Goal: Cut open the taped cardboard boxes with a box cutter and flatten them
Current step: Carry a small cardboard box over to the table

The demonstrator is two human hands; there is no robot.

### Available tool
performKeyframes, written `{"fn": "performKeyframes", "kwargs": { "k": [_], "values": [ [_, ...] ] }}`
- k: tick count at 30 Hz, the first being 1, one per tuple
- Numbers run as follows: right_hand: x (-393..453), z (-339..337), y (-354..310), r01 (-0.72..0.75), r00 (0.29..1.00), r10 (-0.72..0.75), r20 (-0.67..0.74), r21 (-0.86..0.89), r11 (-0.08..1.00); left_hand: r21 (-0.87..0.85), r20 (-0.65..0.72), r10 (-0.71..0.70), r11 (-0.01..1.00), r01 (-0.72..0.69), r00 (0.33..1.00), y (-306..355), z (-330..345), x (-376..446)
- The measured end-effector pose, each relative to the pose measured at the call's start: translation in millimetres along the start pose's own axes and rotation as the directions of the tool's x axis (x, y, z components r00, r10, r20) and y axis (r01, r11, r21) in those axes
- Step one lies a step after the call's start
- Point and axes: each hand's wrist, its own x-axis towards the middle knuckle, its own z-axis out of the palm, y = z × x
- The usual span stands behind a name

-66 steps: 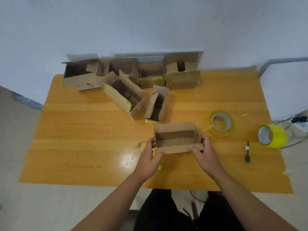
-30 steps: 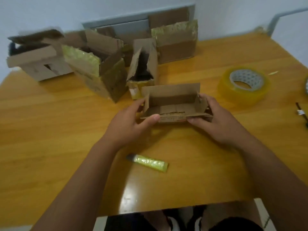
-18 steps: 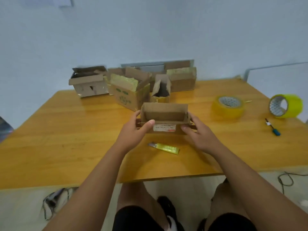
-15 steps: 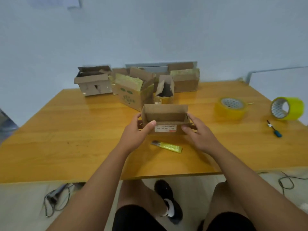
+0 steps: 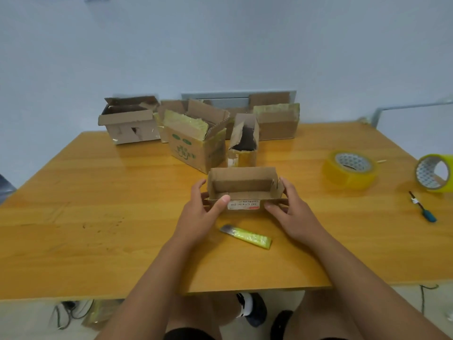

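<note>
A small open cardboard box (image 5: 242, 184) with a white label on its near side stands on the wooden table (image 5: 98, 217). My left hand (image 5: 199, 212) grips its left end, thumb on the near wall. My right hand (image 5: 291, 209) grips its right end, fingers curled round the side flap. A yellow box cutter (image 5: 246, 236) lies on the table just in front of the box, between my wrists, touched by neither hand.
Several opened cardboard boxes (image 5: 196, 141) stand along the table's far edge against the wall. Two yellow tape rolls, one flat (image 5: 350, 169) and one on edge (image 5: 435, 173), sit at the right. A small blue-handled tool (image 5: 422, 209) lies near them.
The view has tilted up and pulled back from the table. Both hands keep their hold on the small box, which stays in place.
</note>
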Motion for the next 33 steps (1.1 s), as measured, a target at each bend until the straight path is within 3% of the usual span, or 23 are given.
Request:
{"fn": "performKeyframes", "kwargs": {
  "k": [3, 7, 11, 16, 19, 25, 28, 31, 33],
  "values": [
    [2.1, 3.0, 1.0, -0.015, 0.996, 0.024, -0.089, 0.096, 0.995, -0.05, -0.051, 0.006, 0.999, -0.008, 0.999, 0.3, -0.5, -2.6],
    [3.3, 6.2, -8.9, -0.001, 0.974, 0.066, -0.218, 0.286, 0.958, -0.154, -0.132, 0.102, 0.98, -0.122, 0.986, 6.3, -3.4, -5.7],
    [1.6, 4.4, -22.2, 0.029, 0.988, 0.026, -0.151, 0.352, 0.936, -0.214, -0.103, 0.137, 0.964, -0.157, 0.985, 8.2, -9.4, -8.9],
    [-2.4, 12.9, -25.9, 0.023, 1.0, -0.017, -0.023, 0.317, 0.948, 0.007, -0.235, 0.13, 0.991, -0.133, 0.963, 0.9, -14.7, -12.7],
    [1.0, 23.8, -26.7, -0.015, 0.998, 0.031, -0.057, 0.259, 0.966, 0.134, -0.276, 0.099, 0.989, -0.064, 0.956, -8.5, -17.6, -13.6],
    [9.3, 36.9, -28.5, -0.02, 0.995, 0.031, -0.091, 0.12, 0.993, 0.16, -0.274, 0.061, 0.987, -0.017, 0.96, -21.1, -22.3, -19.0],
    [12.8, 38.5, -33.5, -0.043, 0.996, 0.056, -0.071, 0.183, 0.982, 0.121, -0.269, 0.175, 0.982, -0.147, 0.947, -16.9, -27.2, -19.9],
    [14.4, 42.5, -43.9, -0.084, 0.996, 0.076, 0.037, 0.297, 0.951, 0.058, -0.308, 0.302, 0.952, -0.299, 0.902, 0.7, -37.5, -13.5],
    [15.4, 46.7, -48.9, -0.064, 0.995, 0.043, 0.087, 0.252, 0.965, 0.021, -0.319, 0.373, 0.922, -0.387, 0.871, 14.2, -43.7, -8.6]
  ]
}}
